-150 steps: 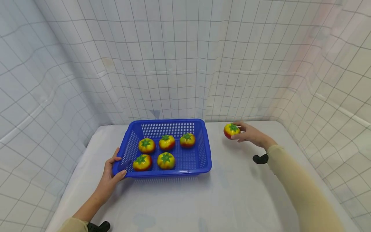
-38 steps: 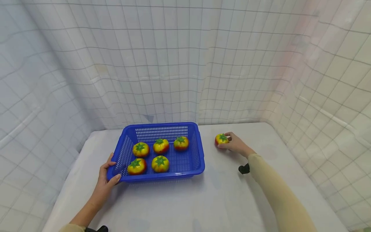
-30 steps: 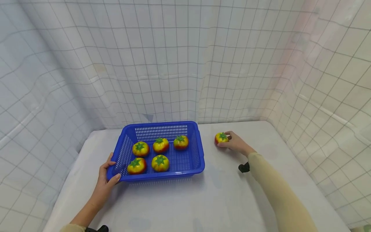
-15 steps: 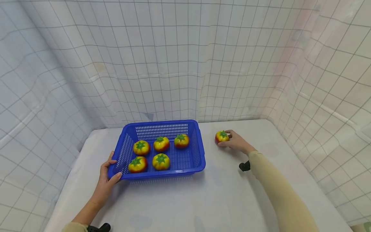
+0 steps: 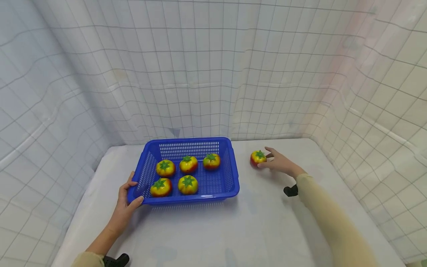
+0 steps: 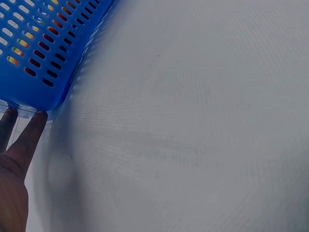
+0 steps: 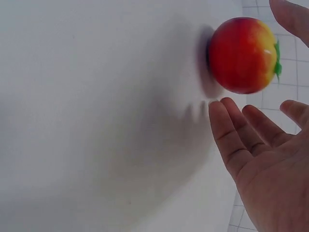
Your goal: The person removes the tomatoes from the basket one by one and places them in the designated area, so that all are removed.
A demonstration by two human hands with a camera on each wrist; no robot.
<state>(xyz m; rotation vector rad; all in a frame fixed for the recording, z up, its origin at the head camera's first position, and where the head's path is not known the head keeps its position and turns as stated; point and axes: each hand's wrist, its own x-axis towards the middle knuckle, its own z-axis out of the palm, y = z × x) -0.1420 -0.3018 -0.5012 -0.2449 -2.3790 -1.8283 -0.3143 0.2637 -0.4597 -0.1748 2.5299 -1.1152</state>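
Observation:
My left hand grips the front left corner of a blue plastic basket, thumb at the front rim and fingers along the left side. In the left wrist view, fingertips meet the basket's edge. Several glossy yellow-and-red tomatoes with green star-shaped tops lie inside, among them a front tomato and a right-hand tomato. Another tomato rests on the table right of the basket. Beside it is my right hand, fingers spread; the right wrist view shows a gap between fingertips and this tomato.
A white cloth covers the table. Grid-patterned white curtains hang close behind and along both sides. The basket's right wall stands between the lone tomato and those inside.
Five seconds ago my right hand held the tomato above the table. It came down right of the basket, and the fingers have since spread and drawn off it. The left hand keeps its grip.

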